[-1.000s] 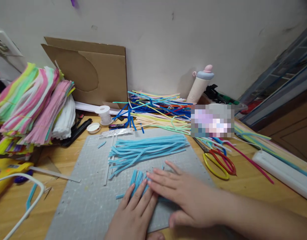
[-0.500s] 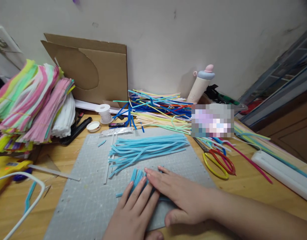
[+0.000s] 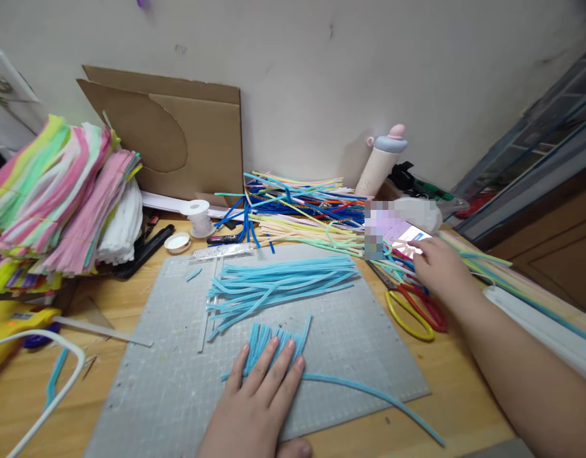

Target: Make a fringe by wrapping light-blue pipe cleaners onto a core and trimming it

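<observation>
My left hand (image 3: 262, 388) lies flat, fingers spread, over a row of short light-blue pipe cleaners (image 3: 259, 337) on the grey cutting mat (image 3: 169, 375). One long light-blue pipe cleaner (image 3: 369, 387) runs out from under that hand toward the lower right. Stretched to the right, my right hand (image 3: 440, 270) touches the lit screen of a phone (image 3: 393, 232) with an extended finger and holds nothing. Part of the phone is pixelated. Behind my left hand rests a loose bundle of long light-blue pipe cleaners (image 3: 283, 280).
Scissors (image 3: 412, 312) lie at the mat's right edge, near a white power strip (image 3: 536, 331). Mixed pipe cleaners (image 3: 302, 203) and a bottle (image 3: 379, 165) stand at the back. On the left are pipe-cleaner bundles (image 3: 49, 197) and a yellow glue gun (image 3: 16, 324).
My right hand has left the short pipe cleaners and reached right to the phone, uncovering the row's right side and the long strand. My left hand stays in place.
</observation>
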`<state>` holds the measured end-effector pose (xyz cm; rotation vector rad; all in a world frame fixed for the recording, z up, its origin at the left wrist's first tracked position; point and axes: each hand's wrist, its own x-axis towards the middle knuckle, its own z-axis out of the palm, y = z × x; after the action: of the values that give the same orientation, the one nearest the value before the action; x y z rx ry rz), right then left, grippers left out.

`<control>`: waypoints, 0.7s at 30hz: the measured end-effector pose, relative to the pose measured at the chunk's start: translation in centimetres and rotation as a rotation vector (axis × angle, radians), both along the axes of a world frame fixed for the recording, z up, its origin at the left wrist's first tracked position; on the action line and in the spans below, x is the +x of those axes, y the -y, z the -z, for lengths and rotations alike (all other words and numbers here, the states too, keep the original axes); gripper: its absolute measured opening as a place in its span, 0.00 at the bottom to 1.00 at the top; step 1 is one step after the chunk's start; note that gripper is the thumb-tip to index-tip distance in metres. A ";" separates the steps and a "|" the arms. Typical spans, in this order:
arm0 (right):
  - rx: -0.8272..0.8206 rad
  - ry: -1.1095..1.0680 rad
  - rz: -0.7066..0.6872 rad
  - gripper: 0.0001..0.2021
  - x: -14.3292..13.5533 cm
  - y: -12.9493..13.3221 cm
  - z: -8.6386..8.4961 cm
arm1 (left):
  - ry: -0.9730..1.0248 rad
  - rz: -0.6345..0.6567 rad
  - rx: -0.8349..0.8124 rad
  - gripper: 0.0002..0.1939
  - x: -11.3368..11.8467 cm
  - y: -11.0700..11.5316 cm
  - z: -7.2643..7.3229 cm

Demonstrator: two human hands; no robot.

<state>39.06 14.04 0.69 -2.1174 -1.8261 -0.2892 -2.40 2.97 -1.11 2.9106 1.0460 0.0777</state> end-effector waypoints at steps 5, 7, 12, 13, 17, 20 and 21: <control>-0.133 -0.045 -0.029 0.18 -0.3 0.2 2.2 | 0.036 0.014 0.053 0.44 0.0 0.0 0.3; -0.150 -0.031 -0.155 0.17 -1.4 0.0 2.8 | 0.042 0.017 0.073 0.44 -0.1 0.0 0.3; -0.072 -0.007 -0.520 0.17 -3.8 -0.4 3.1 | 0.025 0.023 0.129 0.42 -0.1 -0.1 0.3; -0.065 -0.019 -0.547 0.17 -4.1 -0.4 2.8 | 0.023 0.028 0.147 0.41 -0.1 -0.1 0.4; 0.073 -0.077 -0.437 0.14 -3.6 0.1 1.1 | 0.039 0.046 0.167 0.41 -0.1 -0.2 0.7; 0.298 -0.050 -0.137 0.14 -1.6 0.5 0.0 | 0.044 0.042 0.151 0.42 -0.2 -0.2 0.7; 0.354 -0.006 -0.042 0.14 -0.8 0.6 -0.2 | 0.041 0.039 0.150 0.41 -0.2 -0.2 0.7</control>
<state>38.24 13.39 0.85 -1.8325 -1.6689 -0.5510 -2.60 3.13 -1.80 3.0463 1.0183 0.2225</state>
